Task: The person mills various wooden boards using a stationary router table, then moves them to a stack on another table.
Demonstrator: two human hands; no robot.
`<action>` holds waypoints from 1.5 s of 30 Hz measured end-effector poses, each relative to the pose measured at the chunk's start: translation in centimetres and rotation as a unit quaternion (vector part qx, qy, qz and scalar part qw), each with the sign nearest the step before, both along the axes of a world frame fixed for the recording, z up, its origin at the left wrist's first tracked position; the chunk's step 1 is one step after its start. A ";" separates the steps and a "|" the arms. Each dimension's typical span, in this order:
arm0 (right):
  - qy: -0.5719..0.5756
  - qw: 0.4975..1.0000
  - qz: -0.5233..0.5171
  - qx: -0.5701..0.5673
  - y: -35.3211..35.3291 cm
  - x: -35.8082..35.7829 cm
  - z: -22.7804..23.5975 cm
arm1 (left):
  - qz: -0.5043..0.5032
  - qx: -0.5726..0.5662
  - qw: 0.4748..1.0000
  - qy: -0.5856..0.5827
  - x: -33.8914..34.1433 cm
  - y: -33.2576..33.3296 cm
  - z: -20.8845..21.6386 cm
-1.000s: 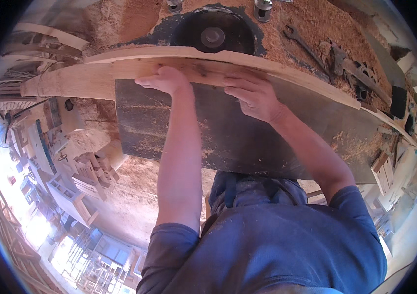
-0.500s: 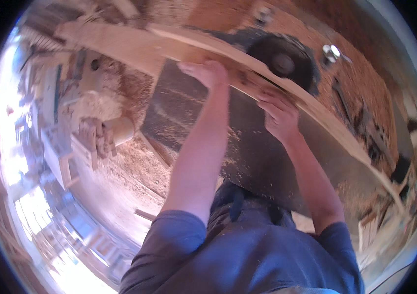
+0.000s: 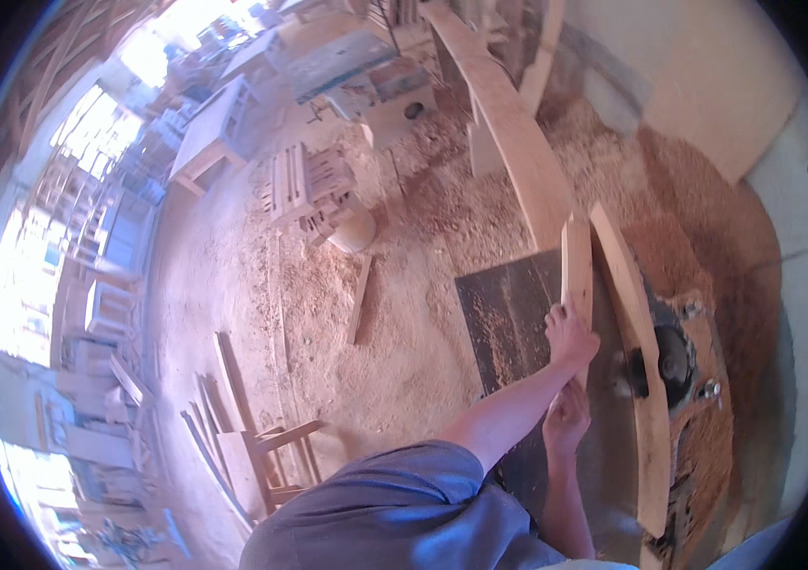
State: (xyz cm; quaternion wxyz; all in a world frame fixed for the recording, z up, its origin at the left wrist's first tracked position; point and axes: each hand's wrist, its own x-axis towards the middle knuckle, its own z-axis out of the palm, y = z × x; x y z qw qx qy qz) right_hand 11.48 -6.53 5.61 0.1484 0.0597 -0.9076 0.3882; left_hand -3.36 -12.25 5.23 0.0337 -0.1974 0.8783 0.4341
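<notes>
Two hands on one curved plank at a saw table.

Both hands worked close together on the dark table (image 3: 504, 318), which was dusted with sawdust. The left hand (image 3: 570, 337) lay on the near end of the narrow plank (image 3: 576, 266), fingers folded over its edge and gripping it. The right hand (image 3: 565, 418) sat just behind and below, pressed against the same strip; whether its fingers were curled or flat could not be told. The plank ran away from the person, in line with a long curved beam (image 3: 508, 142) beyond it. A second curved board (image 3: 637, 342) lay just beside it on the right, next to the round black motor (image 3: 675, 356). Sawdust covered the floor (image 3: 328, 313), where a stack of slats (image 3: 304, 190) stood well apart.
</notes>
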 end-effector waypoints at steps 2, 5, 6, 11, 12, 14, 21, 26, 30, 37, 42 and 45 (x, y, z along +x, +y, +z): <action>-0.036 0.999 0.006 -0.025 -0.9 2.2 1.9 | 0.002 -0.021 1.000 -0.007 2.1 -1.8 0.4; -0.111 0.992 -0.019 -0.063 -1.3 5.8 3.2 | 0.021 -0.039 0.999 -0.026 5.8 -5.4 1.8; -0.139 0.986 -0.024 -0.086 -1.3 7.2 1.9 | 0.034 -0.053 0.997 -0.035 7.5 -6.6 2.5; -0.350 0.877 0.059 -0.324 -1.8 11.0 -2.2 | 0.120 0.055 0.991 -0.015 15.9 -14.7 -1.9; -0.377 0.863 0.084 -0.326 -1.9 11.9 -2.1 | 0.145 0.087 0.985 -0.019 18.1 -15.8 -2.1; -0.430 0.831 0.136 -0.326 -2.8 12.8 -1.6 | 0.194 0.146 0.970 -0.021 22.3 -17.8 -2.2; -0.573 0.664 0.247 -0.412 -8.0 14.6 1.3 | 0.336 0.287 0.897 0.009 30.1 -22.1 -1.4; -0.619 0.619 0.294 -0.383 -10.8 13.1 1.3 | 0.331 0.257 0.908 0.034 29.8 -24.5 0.2; -0.638 0.587 0.311 -0.389 -15.1 11.2 1.1 | 0.313 0.223 0.921 0.066 28.2 -28.7 0.0; -0.587 0.665 0.282 -0.366 -26.7 6.7 -0.9 | 0.290 0.184 0.939 0.023 22.7 -39.3 -3.7; -0.593 0.691 0.224 -0.349 -33.1 1.1 -5.6 | 0.199 0.309 0.930 0.023 19.7 -47.4 -6.6; -0.590 0.709 0.199 -0.331 -36.9 -1.7 -6.0 | 0.197 0.266 0.942 -0.060 20.4 -53.9 -8.7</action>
